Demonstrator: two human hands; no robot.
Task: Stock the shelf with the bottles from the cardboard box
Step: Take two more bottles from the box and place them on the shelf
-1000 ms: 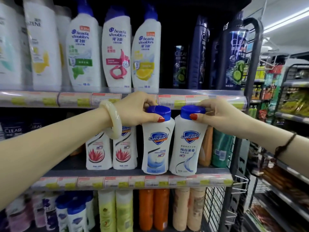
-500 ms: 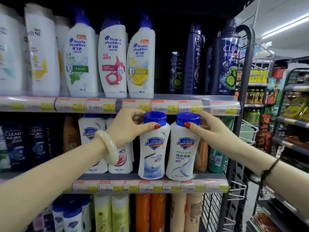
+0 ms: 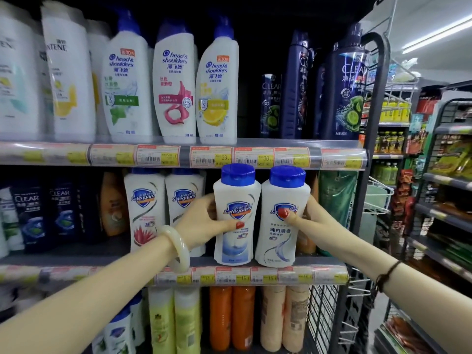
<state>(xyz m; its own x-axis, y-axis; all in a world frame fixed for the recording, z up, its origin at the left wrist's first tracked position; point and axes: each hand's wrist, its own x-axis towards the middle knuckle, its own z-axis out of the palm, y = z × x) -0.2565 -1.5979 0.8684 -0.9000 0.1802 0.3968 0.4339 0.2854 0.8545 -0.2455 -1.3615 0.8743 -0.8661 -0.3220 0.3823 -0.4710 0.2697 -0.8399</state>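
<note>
metal shelf, curvy white plastic bottles, both gripped

Between the hands, two white bottles look like smooth, faintly glossy plastic with shinier blue caps. Under them, the shelf seems matt grey metal, its edge strip clear glossy plastic over paper price tags.

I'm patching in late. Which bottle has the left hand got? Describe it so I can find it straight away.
Find the middle shelf, under the row of Head & Shoulders bottles. At its front edge two white blue-capped Safeguard bottles stand side by side; the left hand grips the left bottle. Its lower label is a blue wash, while its right neighbour shows a grey swirl under dark Chinese characters.
</note>
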